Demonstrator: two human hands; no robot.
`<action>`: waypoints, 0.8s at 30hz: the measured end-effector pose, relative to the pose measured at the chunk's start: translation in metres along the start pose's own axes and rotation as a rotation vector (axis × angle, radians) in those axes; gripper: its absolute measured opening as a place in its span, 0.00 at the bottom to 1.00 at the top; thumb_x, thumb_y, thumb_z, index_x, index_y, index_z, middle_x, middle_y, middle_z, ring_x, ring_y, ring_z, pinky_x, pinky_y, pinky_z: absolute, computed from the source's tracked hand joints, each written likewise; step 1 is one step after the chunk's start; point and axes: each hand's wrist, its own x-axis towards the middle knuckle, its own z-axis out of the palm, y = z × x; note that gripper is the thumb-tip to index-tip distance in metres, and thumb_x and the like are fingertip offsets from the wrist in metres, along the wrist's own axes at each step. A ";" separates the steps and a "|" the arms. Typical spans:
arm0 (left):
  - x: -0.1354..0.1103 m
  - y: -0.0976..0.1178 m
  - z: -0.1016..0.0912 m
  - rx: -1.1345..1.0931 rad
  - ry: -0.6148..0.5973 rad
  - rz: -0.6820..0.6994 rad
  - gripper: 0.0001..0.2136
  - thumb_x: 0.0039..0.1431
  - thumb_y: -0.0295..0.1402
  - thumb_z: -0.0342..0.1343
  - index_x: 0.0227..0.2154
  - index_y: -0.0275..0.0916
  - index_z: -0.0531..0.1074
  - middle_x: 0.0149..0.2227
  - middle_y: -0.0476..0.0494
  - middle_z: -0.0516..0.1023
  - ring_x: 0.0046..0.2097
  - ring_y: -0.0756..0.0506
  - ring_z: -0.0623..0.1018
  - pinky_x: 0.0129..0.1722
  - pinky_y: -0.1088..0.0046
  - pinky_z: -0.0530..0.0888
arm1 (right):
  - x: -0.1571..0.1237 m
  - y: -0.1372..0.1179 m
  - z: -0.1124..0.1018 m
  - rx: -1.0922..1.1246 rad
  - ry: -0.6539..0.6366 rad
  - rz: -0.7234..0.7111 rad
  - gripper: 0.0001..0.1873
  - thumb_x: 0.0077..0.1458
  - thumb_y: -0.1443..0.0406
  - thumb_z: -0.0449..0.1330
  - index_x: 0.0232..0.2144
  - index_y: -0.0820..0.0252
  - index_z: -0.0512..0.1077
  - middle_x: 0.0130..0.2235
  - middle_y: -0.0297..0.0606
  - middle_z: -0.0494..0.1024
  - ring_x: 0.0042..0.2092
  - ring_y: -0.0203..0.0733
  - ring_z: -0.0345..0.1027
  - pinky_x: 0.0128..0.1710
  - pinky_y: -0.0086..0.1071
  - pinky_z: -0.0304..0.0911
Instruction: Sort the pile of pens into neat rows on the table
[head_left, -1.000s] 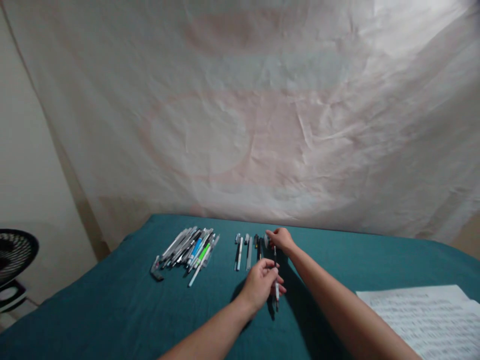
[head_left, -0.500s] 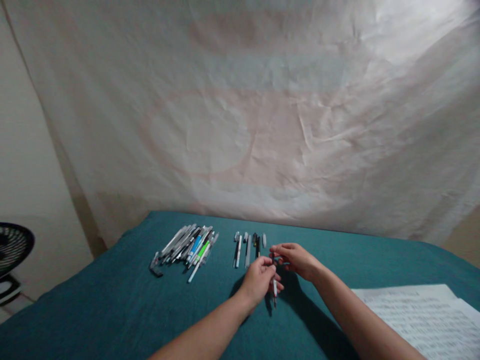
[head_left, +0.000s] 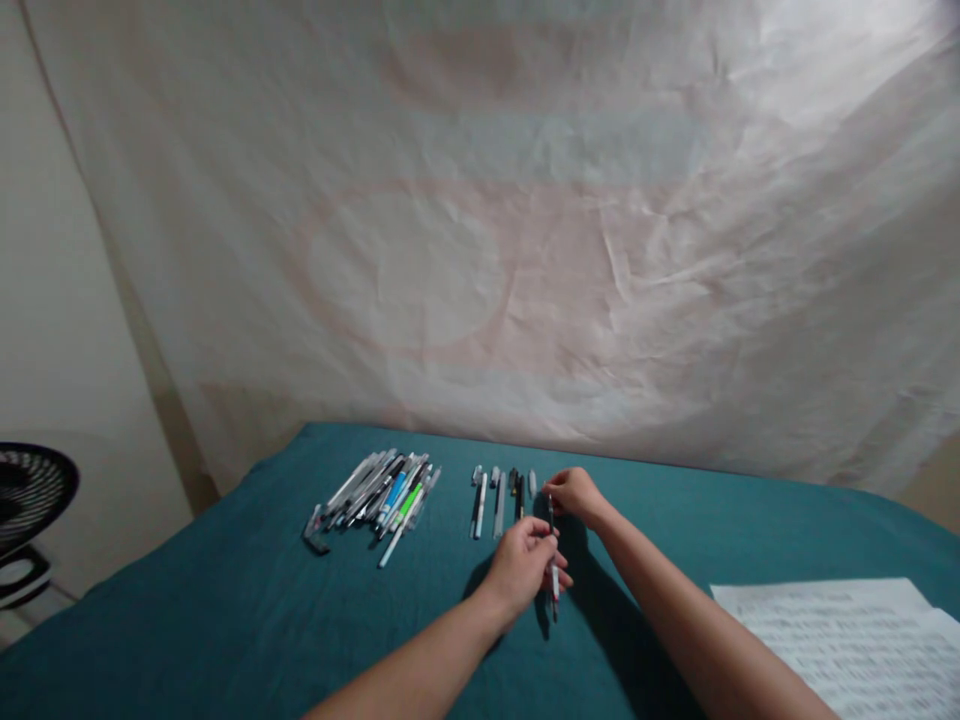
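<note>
My left hand [head_left: 523, 566] is closed round a thin pen [head_left: 553, 580] whose lower end shows white and points toward me. The pen's far end reaches up to my right hand [head_left: 571, 492], whose fingers are pinched at that tip. Both hands hover over a teal cloth-covered table [head_left: 225, 620]. Just left of my right hand lies a short row of pens [head_left: 496, 498] set side by side. Farther left is a loose pile of pens [head_left: 379, 494], white, blue, green and black.
Printed white sheets of paper [head_left: 862, 640] lie at the table's near right corner. A crumpled pale sheet [head_left: 487, 230] hangs behind the table. A black fan [head_left: 26, 500] stands on the floor at far left.
My right hand drew back toward my left hand half a second ago, and has now moved away again to the pen's far end. My left hand has stayed put.
</note>
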 end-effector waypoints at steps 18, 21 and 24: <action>-0.001 0.002 0.000 -0.002 -0.008 -0.004 0.10 0.49 0.35 0.46 0.34 0.36 0.59 0.23 0.49 0.68 0.21 0.49 0.73 0.18 0.76 0.67 | -0.004 -0.006 -0.001 -0.031 -0.031 0.078 0.09 0.44 0.67 0.55 0.15 0.65 0.66 0.14 0.34 0.67 0.15 0.30 0.59 0.16 0.23 0.60; -0.001 0.002 0.000 -0.013 -0.002 0.003 0.10 0.50 0.35 0.46 0.34 0.36 0.58 0.23 0.49 0.68 0.21 0.49 0.73 0.19 0.75 0.67 | -0.019 -0.009 -0.009 0.013 -0.090 0.073 0.11 0.45 0.64 0.55 0.18 0.66 0.66 0.17 0.35 0.69 0.17 0.29 0.60 0.17 0.22 0.59; 0.000 0.001 -0.001 -0.033 0.003 0.013 0.11 0.50 0.36 0.46 0.35 0.36 0.58 0.23 0.49 0.68 0.21 0.50 0.72 0.20 0.74 0.68 | -0.039 -0.013 -0.018 0.067 -0.185 0.060 0.13 0.46 0.59 0.55 0.22 0.65 0.68 0.24 0.36 0.71 0.20 0.28 0.62 0.17 0.21 0.58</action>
